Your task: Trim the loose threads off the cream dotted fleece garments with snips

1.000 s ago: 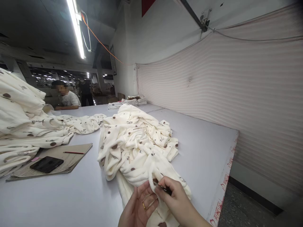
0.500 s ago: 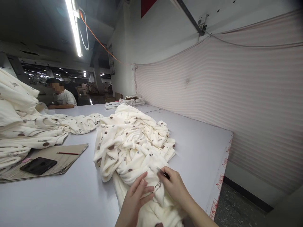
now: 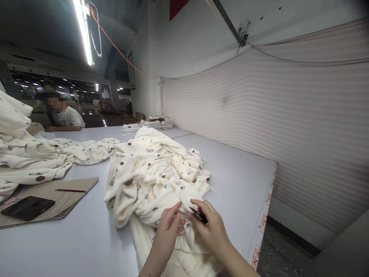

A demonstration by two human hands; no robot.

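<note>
A heap of cream fleece fabric [image 3: 155, 169] with brown dots and small printed figures lies bunched before me, its near part running down under my hands. My right hand [image 3: 211, 227] is closed around dark thread snips [image 3: 201, 216], their tips pointing left toward my other hand. Just left of it, my left hand [image 3: 167, 231] rests at the cloth with its index finger stretched out and the other fingers loosely bent. The hands are a short gap apart. Part of the left fingers is hidden behind the hand.
More of the same fabric [image 3: 31, 154] is piled at the left. A black phone [image 3: 27, 207] and a red pencil [image 3: 70, 190] lie on brown papers [image 3: 77, 184]. Folded stacks [image 3: 155, 124] stand at the far edge. A person [image 3: 67, 117] leans on the table beyond. A striped cloth [image 3: 230, 104] hangs on the right.
My left fingers have drawn closer together, and my right index finger has lifted and stretched out over the snips. The view has turned slightly right.
</note>
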